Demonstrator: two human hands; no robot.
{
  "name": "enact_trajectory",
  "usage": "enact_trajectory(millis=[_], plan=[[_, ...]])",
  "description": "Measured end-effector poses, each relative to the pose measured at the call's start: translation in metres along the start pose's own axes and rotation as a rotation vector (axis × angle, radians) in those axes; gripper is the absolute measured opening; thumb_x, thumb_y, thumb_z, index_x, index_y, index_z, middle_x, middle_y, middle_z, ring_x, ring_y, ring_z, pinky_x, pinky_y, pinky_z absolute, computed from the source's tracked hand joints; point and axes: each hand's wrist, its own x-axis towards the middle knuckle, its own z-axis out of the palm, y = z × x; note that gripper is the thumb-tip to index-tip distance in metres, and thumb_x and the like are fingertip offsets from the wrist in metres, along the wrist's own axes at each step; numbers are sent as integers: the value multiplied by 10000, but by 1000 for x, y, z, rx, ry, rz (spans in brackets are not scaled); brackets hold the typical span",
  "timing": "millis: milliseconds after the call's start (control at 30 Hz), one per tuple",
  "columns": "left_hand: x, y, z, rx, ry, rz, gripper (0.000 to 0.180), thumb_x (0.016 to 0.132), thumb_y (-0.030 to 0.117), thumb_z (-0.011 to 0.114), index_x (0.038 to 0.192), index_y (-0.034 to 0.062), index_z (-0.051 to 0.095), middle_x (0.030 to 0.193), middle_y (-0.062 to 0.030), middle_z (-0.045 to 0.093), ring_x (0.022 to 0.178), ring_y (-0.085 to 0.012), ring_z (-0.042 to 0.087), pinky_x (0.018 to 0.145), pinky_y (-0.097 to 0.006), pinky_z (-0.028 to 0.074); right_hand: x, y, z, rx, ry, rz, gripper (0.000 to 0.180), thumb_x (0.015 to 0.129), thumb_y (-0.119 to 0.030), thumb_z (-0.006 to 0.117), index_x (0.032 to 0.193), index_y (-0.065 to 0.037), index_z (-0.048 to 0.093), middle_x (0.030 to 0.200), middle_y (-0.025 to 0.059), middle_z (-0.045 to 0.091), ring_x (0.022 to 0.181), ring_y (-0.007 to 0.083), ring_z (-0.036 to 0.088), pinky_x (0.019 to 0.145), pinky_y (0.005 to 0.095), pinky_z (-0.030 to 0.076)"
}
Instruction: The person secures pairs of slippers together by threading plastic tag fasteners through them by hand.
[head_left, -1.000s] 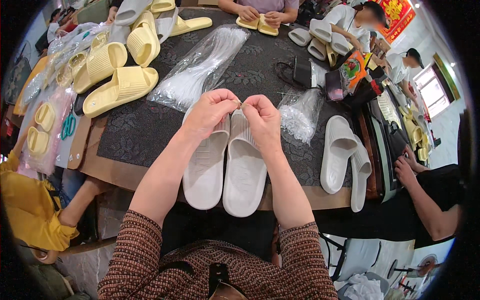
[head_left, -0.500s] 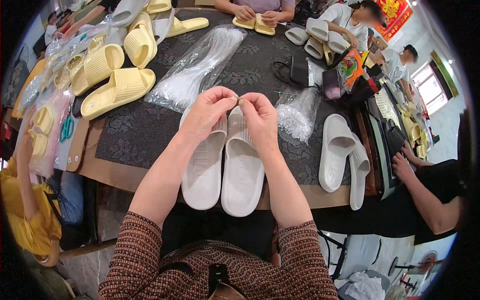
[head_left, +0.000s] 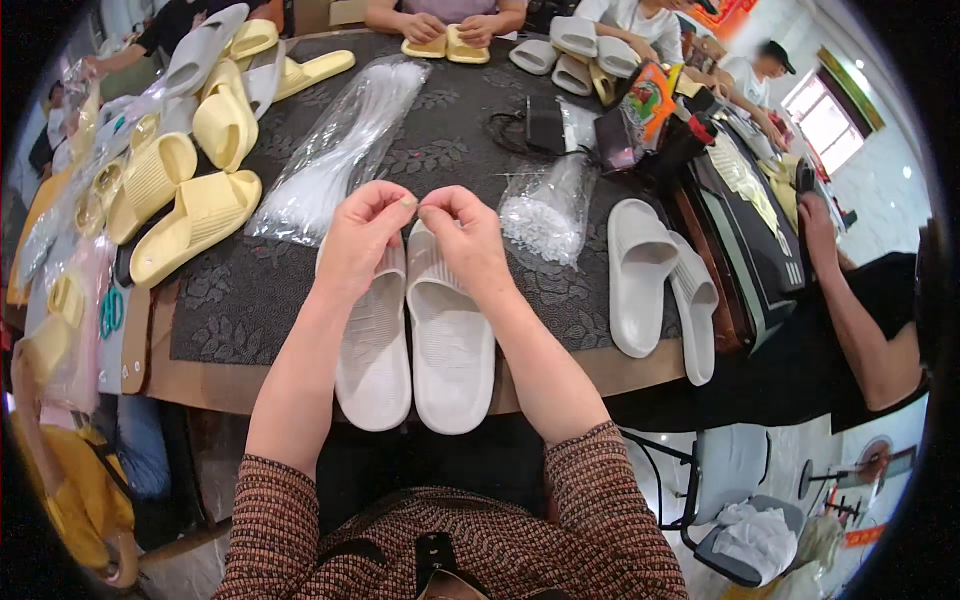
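Note:
A pair of pale grey slide slippers lies side by side at the table's near edge, toes away from me: the left slipper (head_left: 375, 365) and the right slipper (head_left: 452, 370). Over their straps, my left hand (head_left: 368, 235) pinches thumb against finger. My right hand (head_left: 468, 240) pinches in the same way just beside it, fingertips close together. Whatever lies between the fingers is too small to make out. Beyond the hands is a clear bag of long white plastic strands (head_left: 345, 140). Farther right sits a clear bag of small white pieces (head_left: 545, 225).
Another grey slipper pair (head_left: 642, 290) rests at the right. Yellow slippers (head_left: 200, 220) and plastic bags crowd the left, near green-handled scissors (head_left: 111, 312). A black box (head_left: 545, 125) and a dark bottle (head_left: 690, 145) stand farther back. Co-workers sit around the dark patterned tablecloth (head_left: 450, 115).
The whole view has swung, so the table's things sit farther left in it. My fingertips have parted slightly. At the right, a co-worker's hand has risen with something dark in it.

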Motion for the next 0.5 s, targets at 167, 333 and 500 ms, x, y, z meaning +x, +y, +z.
enact_trajectory(millis=[167,333,500], plan=[[6,-1,-3,-127,121,76,96,861,123,632,929,56,617,740,23,570,589,-43,483,536,-188,397,4,-6,-8,-254,98,-258,79,844,-43,584,906,-13,622,797,22,624,764,119,562,722,250,455],[10,28,-18,58,265,43,149,870,101,575,1005,38,589,833,-4,577,665,-83,534,590,-226,446,-31,-63,-15,-410,21,-379,131,847,-39,557,952,-13,631,901,104,638,815,224,612,739,287,476],[5,35,-54,286,410,194,239,850,91,540,1073,10,571,970,-46,580,774,-114,567,632,-241,460,-81,-70,-12,-760,-411,-262,305,859,-142,577,1157,-76,576,932,143,614,875,320,601,747,387,483]])
